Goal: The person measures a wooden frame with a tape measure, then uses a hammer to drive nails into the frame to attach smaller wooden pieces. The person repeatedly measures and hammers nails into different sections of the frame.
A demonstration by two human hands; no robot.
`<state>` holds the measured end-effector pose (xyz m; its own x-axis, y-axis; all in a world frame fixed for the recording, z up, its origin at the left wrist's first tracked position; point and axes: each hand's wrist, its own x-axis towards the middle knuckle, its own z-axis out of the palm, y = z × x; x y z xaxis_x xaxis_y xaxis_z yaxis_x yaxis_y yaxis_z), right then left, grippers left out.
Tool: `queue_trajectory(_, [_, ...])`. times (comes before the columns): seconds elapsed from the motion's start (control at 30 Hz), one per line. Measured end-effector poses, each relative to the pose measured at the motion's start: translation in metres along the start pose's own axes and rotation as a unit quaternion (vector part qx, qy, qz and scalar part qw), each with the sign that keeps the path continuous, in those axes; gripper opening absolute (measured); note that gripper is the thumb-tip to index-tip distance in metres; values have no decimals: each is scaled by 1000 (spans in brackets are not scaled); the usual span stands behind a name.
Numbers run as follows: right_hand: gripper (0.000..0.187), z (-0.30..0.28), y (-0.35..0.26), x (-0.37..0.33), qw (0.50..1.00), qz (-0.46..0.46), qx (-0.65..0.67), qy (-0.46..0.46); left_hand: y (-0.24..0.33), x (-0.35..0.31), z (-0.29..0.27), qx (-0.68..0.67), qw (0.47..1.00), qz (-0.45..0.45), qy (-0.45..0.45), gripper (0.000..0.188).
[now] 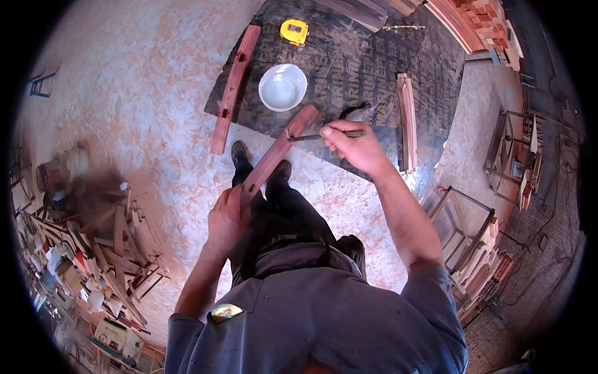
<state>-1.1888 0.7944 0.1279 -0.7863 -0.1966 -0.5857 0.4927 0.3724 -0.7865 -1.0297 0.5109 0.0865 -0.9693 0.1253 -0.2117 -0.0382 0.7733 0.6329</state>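
Observation:
My left hand is closed round the lower end of a reddish wooden bar, which slants up and away to the right. Small slots are cut in the bar's face. In my right hand is a slim dark stick-like tool, pinched by its handle; its tip touches the bar near a slot toward the far end. Whether it is a brush or a blade is too small to tell. Just beyond the bar, a white bowl stands on a dark printed board.
A second slotted bar overhangs the board's left edge. A yellow tape measure lies beyond the bowl, narrow wood strips to the right. Stacked timber sits far right; a heap of wood offcuts fills the left. A metal frame stands right.

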Motion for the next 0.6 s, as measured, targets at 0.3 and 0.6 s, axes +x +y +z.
queue_trajectory(0.3, [25, 8, -4, -8, 998, -49, -44, 19, 3, -2, 1, 27, 1000, -1, 6, 48])
queue_trajectory(0.6, [32, -18, -8, -6, 980, -12, 166, 111, 1, 0, -9, -104, 989, -100, -36, 49])
